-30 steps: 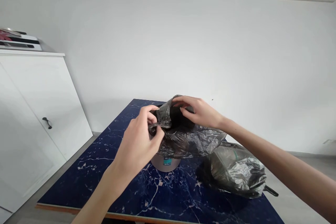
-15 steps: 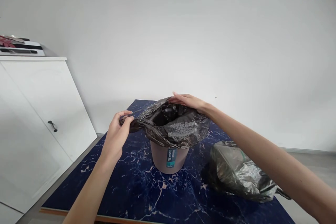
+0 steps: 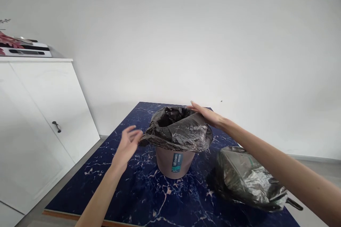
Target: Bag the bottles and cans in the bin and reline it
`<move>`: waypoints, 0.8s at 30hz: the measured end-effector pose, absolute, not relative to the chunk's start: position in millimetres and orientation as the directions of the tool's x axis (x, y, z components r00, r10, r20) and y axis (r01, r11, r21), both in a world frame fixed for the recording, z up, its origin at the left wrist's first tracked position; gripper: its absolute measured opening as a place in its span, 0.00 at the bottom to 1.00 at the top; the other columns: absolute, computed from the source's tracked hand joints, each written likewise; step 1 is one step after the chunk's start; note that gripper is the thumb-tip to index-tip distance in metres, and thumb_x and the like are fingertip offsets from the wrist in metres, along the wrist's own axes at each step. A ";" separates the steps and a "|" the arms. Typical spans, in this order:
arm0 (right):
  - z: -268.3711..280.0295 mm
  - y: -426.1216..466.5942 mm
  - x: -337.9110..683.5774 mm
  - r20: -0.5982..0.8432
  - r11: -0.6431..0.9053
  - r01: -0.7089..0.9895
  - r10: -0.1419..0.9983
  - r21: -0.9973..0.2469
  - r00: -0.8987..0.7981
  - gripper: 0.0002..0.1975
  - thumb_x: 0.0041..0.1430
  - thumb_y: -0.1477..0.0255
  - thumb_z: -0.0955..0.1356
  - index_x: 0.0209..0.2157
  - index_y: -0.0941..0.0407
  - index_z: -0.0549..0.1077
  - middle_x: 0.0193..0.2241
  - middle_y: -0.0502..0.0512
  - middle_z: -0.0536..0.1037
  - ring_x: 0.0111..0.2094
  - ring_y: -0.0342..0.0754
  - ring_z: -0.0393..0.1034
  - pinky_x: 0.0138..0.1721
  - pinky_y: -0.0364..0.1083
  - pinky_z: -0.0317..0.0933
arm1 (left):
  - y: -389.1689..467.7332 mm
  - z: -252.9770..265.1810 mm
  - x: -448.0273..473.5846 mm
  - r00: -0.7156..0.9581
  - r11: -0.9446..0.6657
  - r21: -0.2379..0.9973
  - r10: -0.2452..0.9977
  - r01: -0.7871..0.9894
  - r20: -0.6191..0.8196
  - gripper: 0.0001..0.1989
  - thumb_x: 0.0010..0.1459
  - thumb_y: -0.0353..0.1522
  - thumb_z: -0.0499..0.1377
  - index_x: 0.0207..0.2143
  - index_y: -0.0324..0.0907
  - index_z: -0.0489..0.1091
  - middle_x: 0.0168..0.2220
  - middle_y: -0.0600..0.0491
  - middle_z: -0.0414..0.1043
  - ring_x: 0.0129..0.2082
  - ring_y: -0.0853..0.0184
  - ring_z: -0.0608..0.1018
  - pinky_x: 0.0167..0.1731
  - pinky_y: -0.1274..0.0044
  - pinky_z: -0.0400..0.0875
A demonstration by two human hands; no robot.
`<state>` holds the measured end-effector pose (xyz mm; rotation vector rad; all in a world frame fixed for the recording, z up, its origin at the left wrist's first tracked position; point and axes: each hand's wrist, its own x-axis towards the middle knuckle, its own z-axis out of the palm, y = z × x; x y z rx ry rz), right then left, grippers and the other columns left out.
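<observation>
A pinkish-grey garbage bin (image 3: pixel 162 161) with a teal label stands upright on the blue table. Over its rim hangs a black plastic bag (image 3: pixel 186 133), its mouth gaping and its edge folded down outside. My left hand (image 3: pixel 128 147) is at the bag's left edge, fingers apart, the fingertips at or just touching a gathered corner. On the far right side of the rim, my right hand (image 3: pixel 206 113) lies against the bag with its fingers stretched out. The bin's rim is hidden under the plastic.
Right of the bin, a translucent dark plastic bag (image 3: pixel 247 181) with something boxy inside lies on the marbled blue table (image 3: pixel 128 191). A white cabinet (image 3: pixel 42 113) stands at the left, and a pale wall (image 3: pixel 170 42) rises behind.
My left hand has loosened its pinch on the bag's edge, and the left corner has dropped inward. My right hand has slid right along the rim. The view has shifted slightly.
</observation>
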<state>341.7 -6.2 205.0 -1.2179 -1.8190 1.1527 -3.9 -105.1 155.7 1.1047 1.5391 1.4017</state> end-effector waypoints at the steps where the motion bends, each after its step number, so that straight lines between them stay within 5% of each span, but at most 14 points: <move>1: 204.4 -16.2 343.5 0.098 0.226 0.353 0.933 -0.908 -0.346 0.43 0.67 0.35 0.60 0.71 0.47 0.66 0.74 0.58 0.64 0.75 0.63 0.57 0.75 0.65 0.52 | -109.2 162.3 -1.9 -0.357 -0.098 0.986 0.923 0.137 0.142 0.25 0.66 0.47 0.65 0.61 0.50 0.68 0.65 0.45 0.73 0.66 0.52 0.74 0.69 0.56 0.65; 5: 192.3 -57.4 345.6 0.301 0.416 0.348 0.892 -0.840 -0.338 0.52 0.63 0.40 0.70 0.78 0.38 0.43 0.80 0.56 0.45 0.79 0.64 0.44 0.75 0.71 0.46 | -127.1 186.3 12.4 -0.134 -0.556 0.754 0.767 0.349 0.628 0.21 0.74 0.49 0.55 0.62 0.52 0.71 0.67 0.49 0.71 0.70 0.57 0.69 0.71 0.60 0.62; 9: 173.6 -86.6 344.2 0.388 0.494 0.321 0.856 -0.808 -0.343 0.65 0.56 0.39 0.75 0.78 0.37 0.29 0.80 0.62 0.40 0.80 0.65 0.35 0.74 0.74 0.41 | -140.0 185.6 22.1 0.203 -0.782 0.395 0.538 0.481 0.818 0.15 0.67 0.42 0.68 0.53 0.50 0.74 0.51 0.50 0.78 0.54 0.59 0.79 0.57 0.67 0.75; 15: 152.2 -98.6 346.3 0.281 0.417 0.231 0.845 -0.879 -0.455 0.72 0.58 0.45 0.77 0.75 0.38 0.15 0.78 0.67 0.49 0.74 0.66 0.58 0.69 0.69 0.61 | -143.6 159.0 20.2 0.375 -0.857 0.075 0.299 0.510 0.877 0.09 0.68 0.25 0.67 0.47 0.47 0.75 0.39 0.54 0.80 0.40 0.64 0.80 0.43 0.71 0.76; 19: 141.1 -98.9 353.4 0.237 0.422 0.335 0.848 -0.842 -0.473 0.65 0.64 0.47 0.74 0.77 0.39 0.19 0.79 0.63 0.49 0.75 0.66 0.55 0.69 0.69 0.62 | -141.9 134.9 16.0 0.410 -0.826 -0.015 0.264 0.563 0.873 0.09 0.68 0.24 0.66 0.46 0.46 0.75 0.38 0.53 0.80 0.39 0.63 0.80 0.41 0.70 0.76; 24: 139.6 -110.8 364.2 0.210 0.528 0.590 0.827 -0.611 -0.521 0.38 0.78 0.54 0.61 0.80 0.43 0.40 0.72 0.60 0.66 0.65 0.65 0.73 0.62 0.69 0.72 | -137.2 108.0 11.0 0.456 -0.827 -0.017 0.293 0.562 0.841 0.09 0.68 0.22 0.64 0.46 0.44 0.75 0.38 0.52 0.81 0.36 0.64 0.81 0.38 0.71 0.75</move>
